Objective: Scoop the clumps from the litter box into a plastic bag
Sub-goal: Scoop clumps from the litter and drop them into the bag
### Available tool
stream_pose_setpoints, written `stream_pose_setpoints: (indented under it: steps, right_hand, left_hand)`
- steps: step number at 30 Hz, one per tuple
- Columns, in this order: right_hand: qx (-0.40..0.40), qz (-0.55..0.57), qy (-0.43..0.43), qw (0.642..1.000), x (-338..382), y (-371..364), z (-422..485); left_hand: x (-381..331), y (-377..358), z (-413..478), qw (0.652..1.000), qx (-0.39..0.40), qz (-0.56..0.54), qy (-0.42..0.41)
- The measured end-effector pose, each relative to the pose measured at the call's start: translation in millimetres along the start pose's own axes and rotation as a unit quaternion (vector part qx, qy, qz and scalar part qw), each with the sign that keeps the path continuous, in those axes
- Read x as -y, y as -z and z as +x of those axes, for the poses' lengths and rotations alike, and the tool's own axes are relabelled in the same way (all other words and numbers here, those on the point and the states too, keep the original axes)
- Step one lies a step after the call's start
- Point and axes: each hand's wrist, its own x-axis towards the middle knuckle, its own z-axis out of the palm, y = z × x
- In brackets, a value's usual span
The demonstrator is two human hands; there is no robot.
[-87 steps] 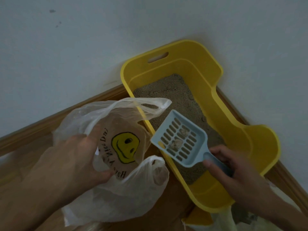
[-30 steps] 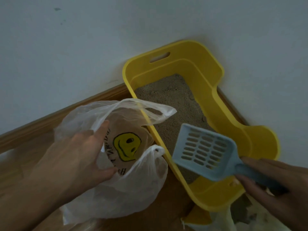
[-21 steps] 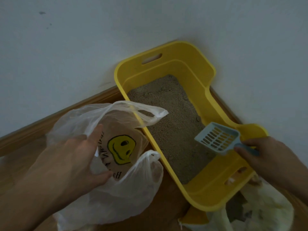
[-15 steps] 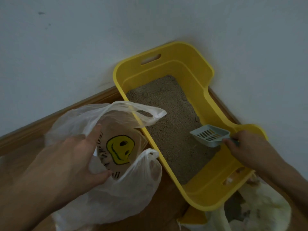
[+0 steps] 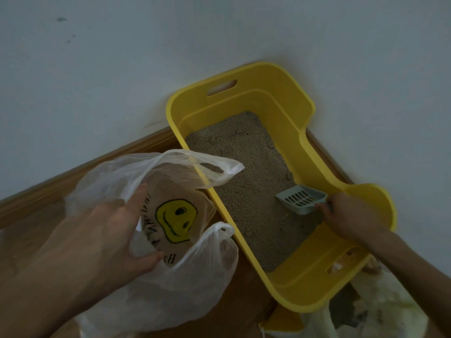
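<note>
A yellow litter box stands in the corner, filled with grey-brown litter. My right hand grips the handle of a pale blue slotted scoop, whose head sits low on the litter by the box's right wall. No clumps show in the scoop. My left hand holds open a clear plastic bag with a yellow smiley face print, just left of the box. One bag handle drapes over the box's left rim.
White walls meet behind the box, with a wooden skirting board along the floor. A crumpled pale bag or cloth lies on the wooden floor at the box's near right corner.
The scoop held clumps next to the bag, then appeared empty. My right hand carried it right and down into the box, onto the litter. My left hand kept the bag open.
</note>
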Motion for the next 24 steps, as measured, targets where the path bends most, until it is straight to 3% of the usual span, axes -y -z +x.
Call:
stream_pose_setpoints:
  steps: [4,15,24]
  right_hand:
    - [0.021,0.009,0.007,1.000,3,1,5]
    - [-0.048,0.049,0.069,0.995,6,-14,23]
    - [-0.036,0.063,0.078,0.994,27,-15,43]
  left_hand:
    - [-4,2,0,1.000,-0.015,0.002,-0.002]
    - [0,-1,-3,0.999,-0.044,-0.013,-0.027]
    - [1,-5,-1,0.998,-0.046,0.025,-0.025]
